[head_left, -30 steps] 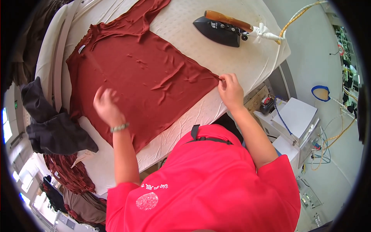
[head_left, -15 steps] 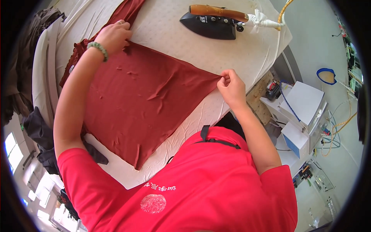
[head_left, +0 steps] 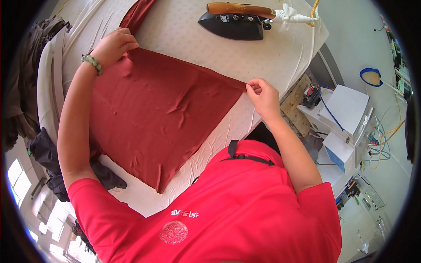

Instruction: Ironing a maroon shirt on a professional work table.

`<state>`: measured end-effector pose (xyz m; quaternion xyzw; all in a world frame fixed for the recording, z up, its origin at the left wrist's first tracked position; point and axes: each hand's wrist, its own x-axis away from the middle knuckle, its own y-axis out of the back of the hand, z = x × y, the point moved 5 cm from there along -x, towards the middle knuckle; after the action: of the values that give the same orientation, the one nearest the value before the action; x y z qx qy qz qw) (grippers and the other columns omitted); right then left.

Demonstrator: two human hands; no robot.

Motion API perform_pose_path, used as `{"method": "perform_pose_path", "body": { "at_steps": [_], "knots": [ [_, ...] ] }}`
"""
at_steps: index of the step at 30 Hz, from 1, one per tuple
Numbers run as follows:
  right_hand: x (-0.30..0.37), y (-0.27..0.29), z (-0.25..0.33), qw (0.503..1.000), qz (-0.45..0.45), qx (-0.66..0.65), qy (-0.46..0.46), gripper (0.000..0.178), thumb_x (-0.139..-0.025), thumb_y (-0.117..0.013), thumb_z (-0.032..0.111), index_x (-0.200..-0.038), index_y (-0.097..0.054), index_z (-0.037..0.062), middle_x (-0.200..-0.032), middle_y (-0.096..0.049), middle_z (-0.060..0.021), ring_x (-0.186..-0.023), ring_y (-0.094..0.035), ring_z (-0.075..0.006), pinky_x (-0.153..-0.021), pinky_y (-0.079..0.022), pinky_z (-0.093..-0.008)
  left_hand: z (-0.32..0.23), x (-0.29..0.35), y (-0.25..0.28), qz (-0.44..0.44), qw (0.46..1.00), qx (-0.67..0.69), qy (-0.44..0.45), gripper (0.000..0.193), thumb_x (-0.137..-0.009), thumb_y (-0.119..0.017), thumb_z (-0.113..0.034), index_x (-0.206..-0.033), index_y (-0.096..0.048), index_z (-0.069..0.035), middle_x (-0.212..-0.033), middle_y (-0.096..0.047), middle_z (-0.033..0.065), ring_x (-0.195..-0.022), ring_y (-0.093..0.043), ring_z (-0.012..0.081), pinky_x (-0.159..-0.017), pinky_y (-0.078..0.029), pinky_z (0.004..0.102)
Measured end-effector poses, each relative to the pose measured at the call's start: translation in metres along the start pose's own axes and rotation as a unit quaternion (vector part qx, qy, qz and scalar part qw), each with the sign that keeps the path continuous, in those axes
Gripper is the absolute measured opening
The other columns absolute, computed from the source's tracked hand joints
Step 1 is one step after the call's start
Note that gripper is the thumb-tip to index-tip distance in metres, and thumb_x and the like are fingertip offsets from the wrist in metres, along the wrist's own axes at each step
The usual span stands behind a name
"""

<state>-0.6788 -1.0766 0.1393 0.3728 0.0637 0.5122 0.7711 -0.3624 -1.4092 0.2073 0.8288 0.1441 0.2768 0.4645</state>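
A dark red garment (head_left: 144,109) lies spread over the padded, white-covered ironing table (head_left: 188,44), with small wrinkles across it. My left hand (head_left: 115,47), with a green bead bracelet at the wrist, pinches the garment's far edge near its upper left corner. Between finger and thumb, my right hand (head_left: 264,96) grips the right-hand corner. The far edge runs nearly straight between the two hands. Beyond my left hand a narrower red part of the garment stretches away. A black iron (head_left: 232,25) with a wooden handle rests on its side at the far end.
A white-wrapped cord runs from the iron to the right. Dark cloth (head_left: 48,162) hangs at the table's left side, and brown fabric (head_left: 26,65) is heaped further left. White box-shaped equipment (head_left: 344,107) with hoses stands on the right, beside a wooden board (head_left: 298,105).
My left hand has moved left and slightly nearer along the garment's far edge. The right hand still holds its corner, and the far edge looks straighter. The view has shifted slightly.
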Motion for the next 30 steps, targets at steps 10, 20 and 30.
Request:
{"method": "perform_pose_path", "body": {
  "at_steps": [10, 20, 30],
  "knots": [
    [-0.005, -0.002, 0.011, 0.998, -0.012, 0.057, -0.003, 0.011, -0.093, -0.071, 0.011, -0.102, -0.066, 0.0056, -0.090, -0.074, -0.0078, -0.078, -0.073, -0.0187, -0.072, -0.059, -0.0337, 0.003, -0.002, -0.010, -0.011, 0.999, -0.040, 0.003, 0.013, -0.096, -0.068, -0.015, -0.095, -0.075, -0.004, -0.098, -0.067, 0.0075, -0.105, -0.062, 0.0291, -0.094, -0.051, 0.0414],
    [-0.006, -0.012, -0.012, 0.970, 0.080, -0.229, -0.034, 0.021, -0.097, -0.066, 0.004, -0.118, -0.071, 0.0015, -0.101, -0.072, -0.0041, -0.090, -0.069, -0.0133, -0.084, -0.056, -0.0283, 0.014, -0.005, -0.015, -0.016, 0.998, -0.045, 0.027, 0.015, -0.097, -0.066, -0.016, -0.099, -0.074, -0.004, -0.098, -0.065, 0.0093, -0.102, -0.062, 0.0301, -0.091, -0.050, 0.0414],
    [-0.005, -0.016, -0.013, 0.972, 0.041, -0.230, -0.013, 0.015, -0.096, -0.067, 0.003, -0.111, -0.069, 0.0014, -0.101, -0.072, -0.0038, -0.092, -0.070, -0.0128, -0.082, -0.057, -0.0285, 0.015, -0.006, -0.018, -0.019, 0.997, -0.055, 0.046, 0.015, -0.097, -0.067, -0.017, -0.100, -0.073, -0.004, -0.099, -0.065, 0.0103, -0.102, -0.063, 0.0307, -0.091, -0.050, 0.0415]
  ]
}}
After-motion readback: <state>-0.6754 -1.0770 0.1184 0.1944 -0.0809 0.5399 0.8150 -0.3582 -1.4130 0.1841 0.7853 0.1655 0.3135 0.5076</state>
